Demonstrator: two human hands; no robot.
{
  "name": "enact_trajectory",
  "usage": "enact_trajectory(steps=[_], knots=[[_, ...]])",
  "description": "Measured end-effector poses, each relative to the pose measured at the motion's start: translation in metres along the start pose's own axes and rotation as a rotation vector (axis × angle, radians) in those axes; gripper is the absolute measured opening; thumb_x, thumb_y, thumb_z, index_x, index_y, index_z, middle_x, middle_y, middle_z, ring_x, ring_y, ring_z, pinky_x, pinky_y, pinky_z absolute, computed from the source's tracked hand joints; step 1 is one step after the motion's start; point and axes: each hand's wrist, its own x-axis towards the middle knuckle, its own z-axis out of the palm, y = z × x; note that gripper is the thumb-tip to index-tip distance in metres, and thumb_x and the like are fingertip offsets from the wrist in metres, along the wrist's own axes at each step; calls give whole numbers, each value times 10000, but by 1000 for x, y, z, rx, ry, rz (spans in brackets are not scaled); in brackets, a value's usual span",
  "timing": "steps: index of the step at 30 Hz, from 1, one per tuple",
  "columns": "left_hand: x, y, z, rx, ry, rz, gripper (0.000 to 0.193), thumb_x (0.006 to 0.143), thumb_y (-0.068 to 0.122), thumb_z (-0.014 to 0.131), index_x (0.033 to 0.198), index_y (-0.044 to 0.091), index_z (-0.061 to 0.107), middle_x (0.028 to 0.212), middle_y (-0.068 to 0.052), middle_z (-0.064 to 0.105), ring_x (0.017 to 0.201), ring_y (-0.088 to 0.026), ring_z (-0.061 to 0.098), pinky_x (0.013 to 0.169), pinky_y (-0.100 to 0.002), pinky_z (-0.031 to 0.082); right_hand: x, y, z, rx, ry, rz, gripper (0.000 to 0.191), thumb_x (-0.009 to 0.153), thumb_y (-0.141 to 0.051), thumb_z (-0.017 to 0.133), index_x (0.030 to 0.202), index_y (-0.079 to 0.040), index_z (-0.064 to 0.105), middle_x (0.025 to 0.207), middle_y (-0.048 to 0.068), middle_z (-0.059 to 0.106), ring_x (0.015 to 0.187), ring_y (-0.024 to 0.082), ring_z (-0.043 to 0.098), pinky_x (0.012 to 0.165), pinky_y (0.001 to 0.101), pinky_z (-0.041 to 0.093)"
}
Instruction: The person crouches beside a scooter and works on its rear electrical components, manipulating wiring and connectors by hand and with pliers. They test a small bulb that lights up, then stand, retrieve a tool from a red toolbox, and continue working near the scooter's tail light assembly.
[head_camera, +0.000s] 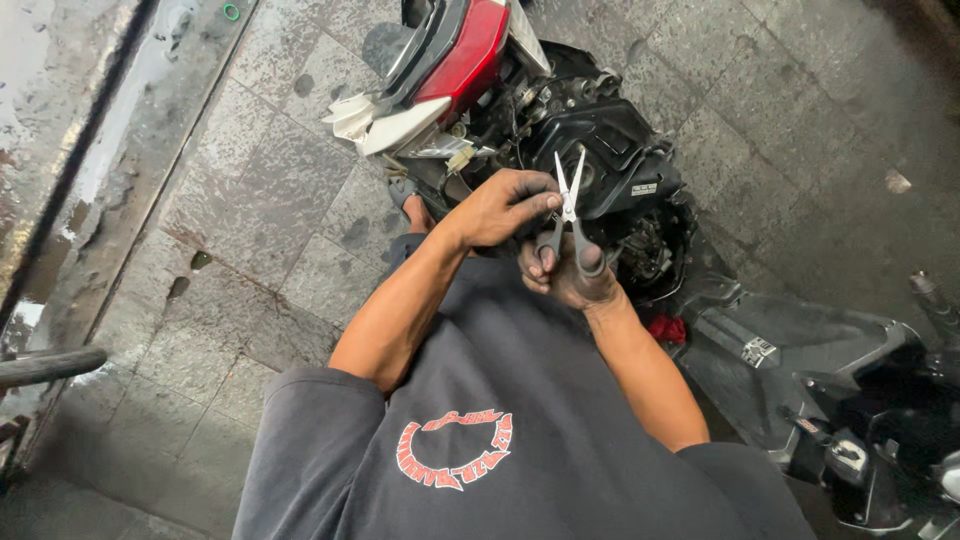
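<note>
My right hand (565, 275) grips the scissors (570, 205) by the handles, blades apart, pointing away; my left hand (500, 205) pinches beside the pivot.

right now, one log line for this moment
right hand: holds open scissors | left hand: fingertips at scissors pivot | below: stripped scooter rear

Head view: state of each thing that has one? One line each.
Grey-handled steel scissors: blades open, tips up, held in the right hand.
Right hand: fingers through the scissor loops, grip closed.
Left hand: fingertips pinched at the scissor pivot.
Black scooter: seat off, under-seat compartment exposed.
Red tail light: unlit, mounted.
Grey tiled floor: stained, wet along the left edge.
</note>
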Motion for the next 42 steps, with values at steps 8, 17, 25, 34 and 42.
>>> enact_trajectory(steps=[8, 17, 25, 34, 42], knots=[[0, 5, -3, 22, 35, -47, 222, 1030, 207, 630, 1066, 5, 715, 846, -46, 684, 816, -109, 600, 768, -303, 522, -6, 12, -14, 51, 55, -71, 407, 840, -531, 828, 802, -150, 689, 714, 2, 536, 649, 107, 442, 581, 235, 349], [-4, 14, 4, 199, 76, 170, 204, 1033, 169, 613, 1129, -2, 668, 983, -135, 708, 923, -205, 684, 832, -361, 544, -12, 2, 2, -110, 140, -97, 436, 888, -531, 821, 910, -111, 706, 830, 50, 601, 744, 132, 503, 630, 262, 408], [-3, 10, 12, 65, 45, 124, 194, 1045, 149, 606, 1146, -3, 671, 996, -127, 714, 934, -203, 689, 862, -344, 550, -6, 5, -10, 10, -29, -12, 609, 747, -701, 801, 933, -126, 722, 913, 25, 622, 820, 145, 534, 723, 273, 444], [-7, 11, 8, 60, 100, 80, 194, 1033, 156, 624, 1125, -2, 691, 969, -105, 746, 919, -173, 702, 862, -331, 563, -11, 14, -22, 5, -6, -21, 536, 825, -640, 800, 906, -116, 719, 857, 37, 621, 743, 132, 514, 652, 257, 422], [-8, 13, 12, 63, 305, 12, 208, 972, 155, 717, 1131, 21, 727, 987, -95, 790, 923, -142, 753, 847, -301, 593, 0, -14, 13, -146, 94, -51, 621, 797, -605, 843, 1040, -55, 688, 1010, 110, 642, 856, 159, 556, 717, 282, 475]])
